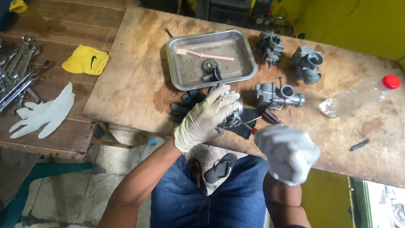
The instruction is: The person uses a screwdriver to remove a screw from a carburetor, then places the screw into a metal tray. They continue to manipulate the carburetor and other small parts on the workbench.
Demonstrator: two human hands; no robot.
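My left hand [206,118], in a pale latex glove, wraps over a grey metal carburetor [233,115] and holds it just above the front edge of the wooden board [126,80]. A black glove [185,105] lies under it. My right hand [289,153], also gloved and blurred, is closed around a tool with a red handle end [253,131]; its thin metal tip points at the carburetor.
A metal tray [177,67] holds a pink toothbrush [206,55] and small black parts. Three more carburetors [276,95] [270,45] [308,63] lie behind. A clear bottle with a red cap [358,97] lies right. Left: a white glove [44,112], yellow cloth [85,60], wrenches [17,71].
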